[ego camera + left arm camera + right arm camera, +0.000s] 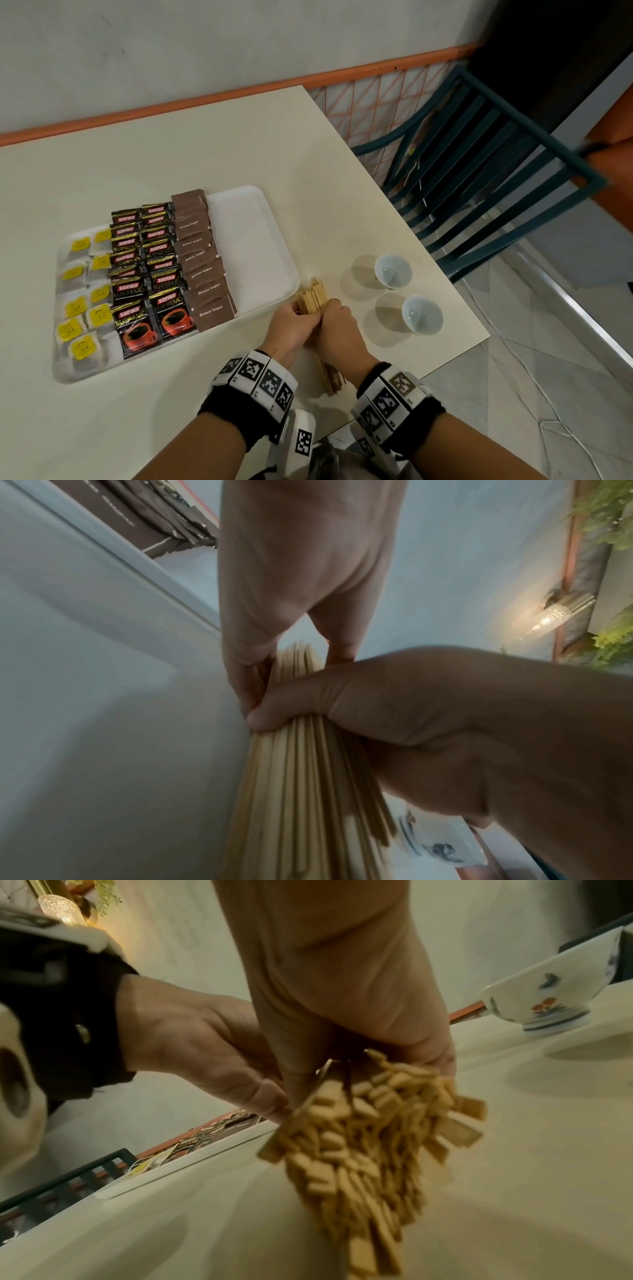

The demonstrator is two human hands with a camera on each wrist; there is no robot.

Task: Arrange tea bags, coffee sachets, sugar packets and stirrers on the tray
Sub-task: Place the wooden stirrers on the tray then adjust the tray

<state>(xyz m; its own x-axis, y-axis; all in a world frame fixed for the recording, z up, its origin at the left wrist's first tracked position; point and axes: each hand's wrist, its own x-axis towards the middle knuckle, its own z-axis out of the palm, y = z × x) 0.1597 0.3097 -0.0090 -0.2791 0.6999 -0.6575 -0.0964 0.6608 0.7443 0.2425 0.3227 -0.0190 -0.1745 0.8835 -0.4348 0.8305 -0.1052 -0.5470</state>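
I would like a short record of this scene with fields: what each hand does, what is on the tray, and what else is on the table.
left hand: grips the stirrers
right hand: grips the same bundle
tray: tea bags at left, coffee sachets, brown sugar packets; right part bare
stirrers: beside the tray, not yet on it
table: two small bowls right of the hands

Tray's (274, 236) right strip lies bare; two cups (392, 270) stand right.
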